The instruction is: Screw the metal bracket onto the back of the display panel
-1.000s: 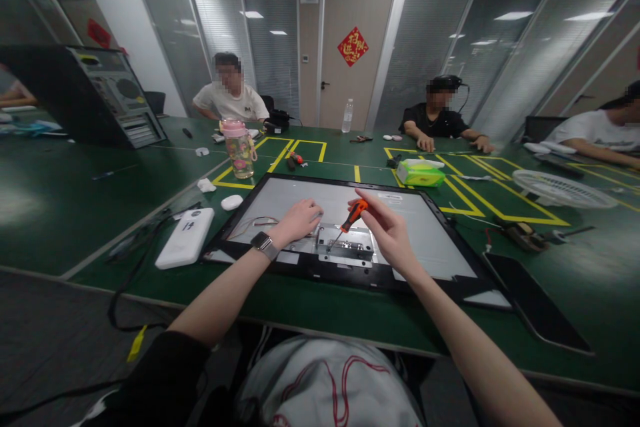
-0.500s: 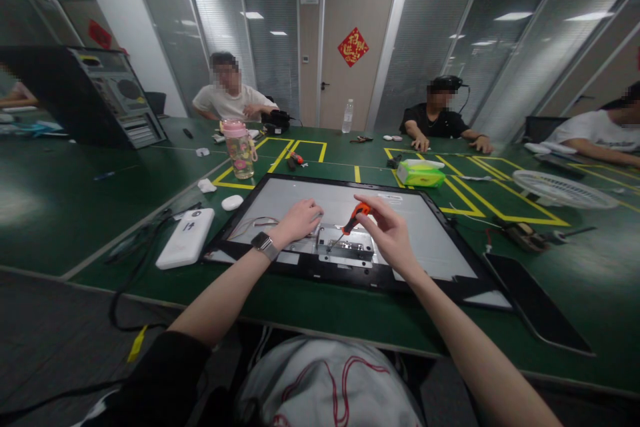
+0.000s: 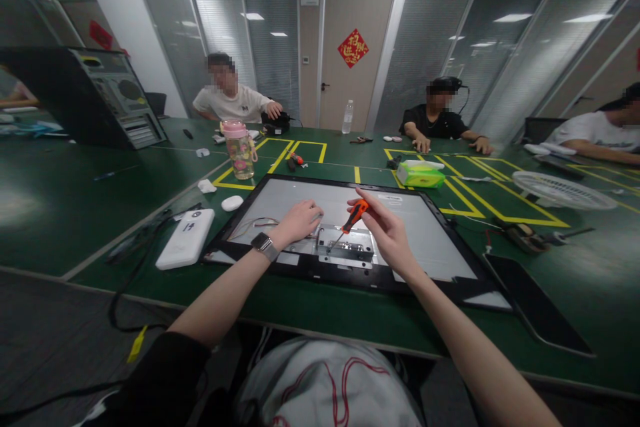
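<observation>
A flat display panel with a grey back and a black frame lies on the table before me. Near its front edge is a metal bracket. My right hand holds an orange-and-black screwdriver between thumb and fingers, the shaft slanting down left to the bracket. The exact contact of its tip is too small to tell. My left hand lies on the panel with fingers stretched out, fingertips beside the bracket's upper left corner. Thin wires run near that hand.
A white power bank and a small white case sit left; a pink-lidded bottle stands behind them. A green packet lies beyond the panel, a black phone-like slab to the right. Other people sit across the table.
My right hand's fingers have shifted around the screwdriver handle, showing more of it. My left hand stays in place. A person across the table has moved a hand onto a black object.
</observation>
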### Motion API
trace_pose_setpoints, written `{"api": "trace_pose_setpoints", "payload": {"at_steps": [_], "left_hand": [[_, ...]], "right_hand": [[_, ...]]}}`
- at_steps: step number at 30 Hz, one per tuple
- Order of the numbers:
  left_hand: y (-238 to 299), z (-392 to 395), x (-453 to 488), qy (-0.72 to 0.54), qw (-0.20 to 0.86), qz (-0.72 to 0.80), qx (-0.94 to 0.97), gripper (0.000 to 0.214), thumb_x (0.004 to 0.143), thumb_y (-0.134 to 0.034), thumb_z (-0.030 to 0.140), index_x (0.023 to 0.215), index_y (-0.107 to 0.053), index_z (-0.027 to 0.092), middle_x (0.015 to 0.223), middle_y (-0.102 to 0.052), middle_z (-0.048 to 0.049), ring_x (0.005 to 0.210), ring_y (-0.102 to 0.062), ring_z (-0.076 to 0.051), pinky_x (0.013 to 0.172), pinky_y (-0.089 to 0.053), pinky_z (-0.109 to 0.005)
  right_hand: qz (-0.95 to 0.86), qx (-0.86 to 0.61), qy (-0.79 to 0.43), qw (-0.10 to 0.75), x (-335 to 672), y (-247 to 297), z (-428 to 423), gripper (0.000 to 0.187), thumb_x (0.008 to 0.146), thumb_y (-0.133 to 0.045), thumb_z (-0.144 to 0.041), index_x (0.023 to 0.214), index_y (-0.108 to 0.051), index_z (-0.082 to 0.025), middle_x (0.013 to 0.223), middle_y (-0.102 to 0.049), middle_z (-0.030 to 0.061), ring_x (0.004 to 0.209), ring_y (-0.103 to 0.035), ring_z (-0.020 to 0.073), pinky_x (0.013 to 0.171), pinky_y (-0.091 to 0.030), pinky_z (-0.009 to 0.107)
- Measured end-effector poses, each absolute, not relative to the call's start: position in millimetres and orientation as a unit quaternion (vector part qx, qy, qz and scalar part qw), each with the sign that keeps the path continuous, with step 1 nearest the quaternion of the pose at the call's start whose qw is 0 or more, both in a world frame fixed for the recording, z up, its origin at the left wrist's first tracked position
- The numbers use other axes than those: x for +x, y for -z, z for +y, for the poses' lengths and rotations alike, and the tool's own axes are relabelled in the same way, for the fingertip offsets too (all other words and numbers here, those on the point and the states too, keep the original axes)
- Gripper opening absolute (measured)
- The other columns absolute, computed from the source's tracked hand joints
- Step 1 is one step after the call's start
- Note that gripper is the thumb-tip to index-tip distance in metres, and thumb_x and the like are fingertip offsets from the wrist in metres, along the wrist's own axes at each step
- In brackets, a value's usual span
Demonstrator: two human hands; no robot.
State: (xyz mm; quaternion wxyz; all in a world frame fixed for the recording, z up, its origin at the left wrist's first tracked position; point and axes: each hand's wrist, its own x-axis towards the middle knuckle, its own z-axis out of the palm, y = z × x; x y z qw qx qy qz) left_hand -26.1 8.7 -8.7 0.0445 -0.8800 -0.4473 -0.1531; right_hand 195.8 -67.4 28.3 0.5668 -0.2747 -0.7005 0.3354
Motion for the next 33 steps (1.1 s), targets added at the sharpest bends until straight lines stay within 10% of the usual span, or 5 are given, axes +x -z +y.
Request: {"api": "trace_pose_setpoints", "payload": {"at_steps": [33], "left_hand": [[5.5,6.5,-25.6,0.145,0.041,-0.449,-0.881,0.027,0.092,-0.047,0.022,0.111,-0.065,0.016,0.104,-0.059,-0.01,0.101,-0.054,-0.022,0.091,-0.044,-0.034]], "right_hand": [[-0.681,-0.278,-0.327,0.594,195.3,-34.7,-66.6,0.019,0.083,-0.066,-0.032,0.102,-0.071,-0.029,0.101,-0.065,0.0039,0.096,-0.061,0.0189,0.087,-0.05,0.035]]}}
